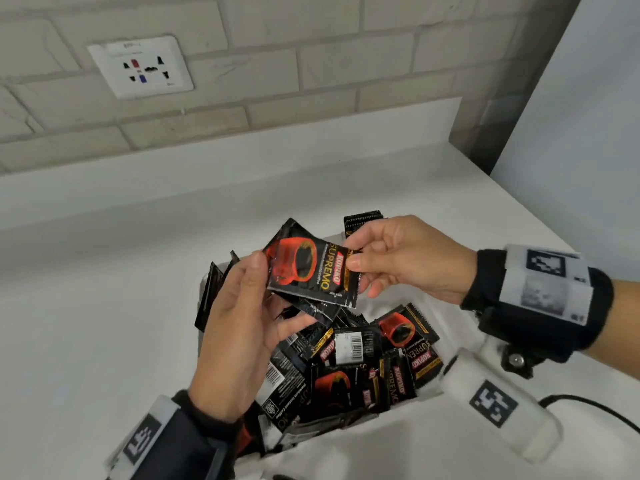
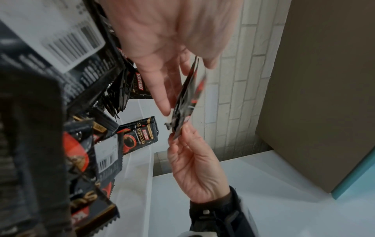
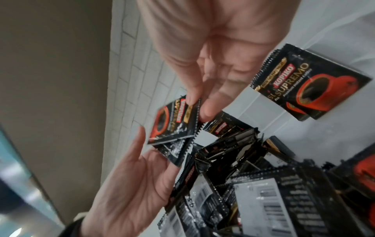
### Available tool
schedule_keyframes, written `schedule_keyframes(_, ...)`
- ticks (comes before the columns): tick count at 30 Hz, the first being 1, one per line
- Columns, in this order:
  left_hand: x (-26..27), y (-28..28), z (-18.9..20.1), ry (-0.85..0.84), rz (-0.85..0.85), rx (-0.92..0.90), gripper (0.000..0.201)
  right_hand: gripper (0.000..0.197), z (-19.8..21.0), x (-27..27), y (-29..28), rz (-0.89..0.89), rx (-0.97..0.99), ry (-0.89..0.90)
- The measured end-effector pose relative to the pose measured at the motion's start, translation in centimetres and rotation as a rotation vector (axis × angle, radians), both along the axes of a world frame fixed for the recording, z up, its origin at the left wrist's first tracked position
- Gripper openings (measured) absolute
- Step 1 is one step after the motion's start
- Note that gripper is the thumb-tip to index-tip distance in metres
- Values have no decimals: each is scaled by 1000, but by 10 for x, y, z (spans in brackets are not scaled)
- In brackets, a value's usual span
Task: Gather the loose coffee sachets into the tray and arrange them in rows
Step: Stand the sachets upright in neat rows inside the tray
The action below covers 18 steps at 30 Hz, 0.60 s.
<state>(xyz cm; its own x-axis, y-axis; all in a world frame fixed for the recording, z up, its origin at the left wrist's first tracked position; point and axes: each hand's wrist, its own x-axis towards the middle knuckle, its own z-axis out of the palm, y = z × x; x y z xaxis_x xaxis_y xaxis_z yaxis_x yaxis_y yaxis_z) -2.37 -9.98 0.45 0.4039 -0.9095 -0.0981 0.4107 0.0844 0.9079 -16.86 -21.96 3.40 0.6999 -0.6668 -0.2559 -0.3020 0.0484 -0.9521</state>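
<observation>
Tray (image 1: 460, 327) mostly hidden under heaped coffee sachets (image 1: 349, 368), second sachet (image 1: 311, 308) tucked behind the front one (image 1: 308, 268), held sachets blurred in left wrist view, black cable (image 1: 595, 408) cut off at the edge

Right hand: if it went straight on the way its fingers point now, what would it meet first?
The right hand already pinches the held sachet by its end. Going straight on, it would probably meet the left hand, which holds the sachet's other end; depth is unclear.
</observation>
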Motion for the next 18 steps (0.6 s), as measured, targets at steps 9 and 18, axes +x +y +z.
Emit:
schedule_keyframes(9,8,4,-4,37,13,37,30,6,13,5,-3,108,-83,55)
schedule_keyframes(18,4,-2,5,120,45,42,21,8,16,6,-22,-46,-40,-36)
